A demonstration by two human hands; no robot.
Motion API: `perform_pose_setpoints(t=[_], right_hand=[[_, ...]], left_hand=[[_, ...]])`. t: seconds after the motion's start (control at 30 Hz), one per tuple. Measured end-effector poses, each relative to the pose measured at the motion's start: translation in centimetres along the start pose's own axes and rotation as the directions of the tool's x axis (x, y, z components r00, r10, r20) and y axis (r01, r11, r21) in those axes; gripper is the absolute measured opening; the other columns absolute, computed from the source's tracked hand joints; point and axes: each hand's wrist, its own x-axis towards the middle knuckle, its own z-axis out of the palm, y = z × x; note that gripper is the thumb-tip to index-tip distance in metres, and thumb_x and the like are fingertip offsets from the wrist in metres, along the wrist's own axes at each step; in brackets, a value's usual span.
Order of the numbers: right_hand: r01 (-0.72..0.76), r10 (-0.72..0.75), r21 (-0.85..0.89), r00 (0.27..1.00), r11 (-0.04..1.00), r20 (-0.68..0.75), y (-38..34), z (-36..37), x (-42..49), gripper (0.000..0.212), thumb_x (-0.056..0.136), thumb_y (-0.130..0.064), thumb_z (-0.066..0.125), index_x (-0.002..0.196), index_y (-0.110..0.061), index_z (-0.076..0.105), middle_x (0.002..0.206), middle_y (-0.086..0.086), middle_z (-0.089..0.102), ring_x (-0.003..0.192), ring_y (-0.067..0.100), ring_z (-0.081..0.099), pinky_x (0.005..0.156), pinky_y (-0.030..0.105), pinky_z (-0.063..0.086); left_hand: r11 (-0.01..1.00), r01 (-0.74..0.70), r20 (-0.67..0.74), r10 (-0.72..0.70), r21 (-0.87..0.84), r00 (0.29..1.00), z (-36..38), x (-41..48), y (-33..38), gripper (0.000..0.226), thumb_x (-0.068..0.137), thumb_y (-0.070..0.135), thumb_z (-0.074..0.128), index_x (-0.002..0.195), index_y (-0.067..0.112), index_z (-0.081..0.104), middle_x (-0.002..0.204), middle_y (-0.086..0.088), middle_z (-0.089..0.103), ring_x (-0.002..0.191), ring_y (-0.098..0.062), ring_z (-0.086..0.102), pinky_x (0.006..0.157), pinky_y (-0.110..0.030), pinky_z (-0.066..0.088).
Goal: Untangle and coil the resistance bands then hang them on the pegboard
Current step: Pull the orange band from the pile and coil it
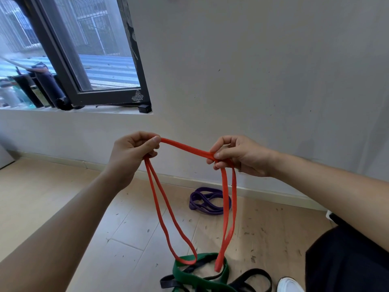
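Note:
An orange resistance band point(185, 147) stretches between my two hands at chest height. My left hand point(130, 154) pinches its left end, and a long loop hangs down from there. My right hand point(237, 155) pinches the other end, where a second loop hangs. Both loops reach down to a green band point(189, 276) tangled with a black band point(252, 279) on the floor at the bottom. A purple band point(207, 201) lies in a loose coil on the floor near the wall. No pegboard is in view.
A grey wall point(252, 81) stands ahead, with a window point(84, 49) at upper left and bottles on its sill point(31, 91). The floor is light wood point(63, 197). My dark trouser leg point(347, 260) and white shoe point(289, 285) are at the bottom right.

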Motion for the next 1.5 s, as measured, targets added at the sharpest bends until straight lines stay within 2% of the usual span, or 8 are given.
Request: perform_pose_setpoints(t=[0.33, 0.5, 0.6, 0.83, 0.93, 1.23, 1.37, 1.5], right_hand=[[-0.1, 0.092, 0.119, 0.993, 0.988, 0.076, 0.1, -0.2, 0.0, 0.027, 0.093, 0.004, 0.062, 0.119, -0.003, 0.061, 0.104, 0.023, 0.072, 0.086, 0.031, 0.074, 0.068, 0.031, 0.065], [-0.205, 0.239, -0.204, 0.958, 0.957, 0.16, 0.3, -0.5, 0.2, 0.024, 0.097, -0.003, 0.06, 0.12, 0.002, 0.067, 0.097, 0.013, 0.072, 0.091, 0.026, 0.07, 0.073, 0.035, 0.064], [-0.213, 0.248, -0.213, 0.957, 0.954, 0.151, 0.4, -0.8, 0.2, 0.017, 0.098, -0.003, 0.059, 0.11, 0.001, 0.07, 0.092, 0.012, 0.071, 0.089, 0.025, 0.071, 0.074, 0.035, 0.065], [-0.087, 0.104, -0.141, 0.988, 0.986, 0.117, 0.0, -0.7, 0.0, 0.013, 0.096, -0.005, 0.06, 0.105, -0.002, 0.069, 0.094, 0.015, 0.074, 0.084, 0.024, 0.072, 0.069, 0.029, 0.062], [-0.027, 0.047, -0.157, 0.991, 0.987, 0.124, -0.3, 0.0, 0.1, 0.013, 0.095, -0.006, 0.063, 0.105, -0.001, 0.069, 0.093, 0.015, 0.074, 0.083, 0.024, 0.073, 0.069, 0.029, 0.062], [-0.001, 0.055, -0.241, 0.975, 0.971, 0.216, -0.1, 1.3, 0.4, 0.012, 0.095, -0.009, 0.065, 0.104, -0.003, 0.069, 0.095, 0.016, 0.074, 0.09, 0.027, 0.073, 0.073, 0.033, 0.062], [-0.088, 0.14, -0.188, 0.949, 0.978, 0.283, 0.1, 0.3, 0.7, 0.023, 0.093, -0.019, 0.062, 0.11, -0.005, 0.067, 0.097, 0.013, 0.072, 0.095, 0.025, 0.07, 0.077, 0.036, 0.063], [-0.126, 0.159, -0.126, 0.94, 0.984, 0.303, 0.7, -1.5, 1.2, 0.027, 0.095, -0.012, 0.06, 0.12, -0.004, 0.067, 0.109, 0.015, 0.071, 0.105, 0.027, 0.068, 0.078, 0.037, 0.063]], left_hand=[[1.0, -0.007, 0.003, 0.007, -0.026, 1.0, -0.1, 0.0, 0.0, 0.03, 0.082, 0.031, 0.071, 0.104, 0.01, 0.073, 0.079, 0.002, 0.071, 0.076, -0.014, 0.068, 0.082, -0.032, 0.061], [1.0, -0.03, 0.003, 0.03, -0.002, 1.0, 0.2, 0.0, -0.2, 0.018, 0.092, 0.021, 0.067, 0.105, 0.01, 0.073, 0.084, -0.002, 0.071, 0.078, -0.015, 0.069, 0.083, -0.032, 0.061], [1.0, -0.027, 0.027, 0.027, 0.007, 0.999, 0.0, 0.1, -0.3, 0.019, 0.09, 0.025, 0.067, 0.104, 0.013, 0.073, 0.083, 0.0, 0.071, 0.08, -0.017, 0.069, 0.082, -0.03, 0.061], [0.992, 0.107, 0.381, -0.126, 0.07, 0.916, -0.3, -0.2, -0.7, 0.062, 0.075, 0.063, 0.075, 0.108, 0.01, 0.072, 0.079, -0.006, 0.065, 0.075, -0.02, 0.063, 0.079, -0.029, 0.057], [0.989, 0.113, 0.476, -0.144, 0.093, 0.868, 1.6, -0.6, 0.0, 0.057, 0.089, 0.06, 0.061, 0.11, 0.009, 0.072, 0.074, -0.003, 0.062, 0.073, -0.018, 0.061, 0.086, -0.036, 0.054], [0.985, 0.067, 0.484, -0.138, 0.161, 0.864, 5.7, -1.4, 1.9, 0.033, 0.09, 0.042, 0.066, 0.071, 0.015, 0.065, 0.066, 0.0, 0.056, 0.064, -0.014, 0.054, 0.073, -0.032, 0.048], [0.997, 0.054, 0.407, -0.075, 0.062, 0.91, 5.2, -1.1, 2.2, 0.033, 0.084, 0.044, 0.065, 0.076, 0.012, 0.065, 0.063, 0.002, 0.054, 0.063, -0.013, 0.051, 0.074, -0.03, 0.05], [0.997, 0.074, 0.324, -0.073, 0.011, 0.943, 4.2, -0.8, 1.9, 0.036, 0.084, 0.044, 0.064, 0.083, 0.008, 0.066, 0.061, 0.003, 0.052, 0.059, -0.011, 0.051, 0.072, -0.024, 0.051]])
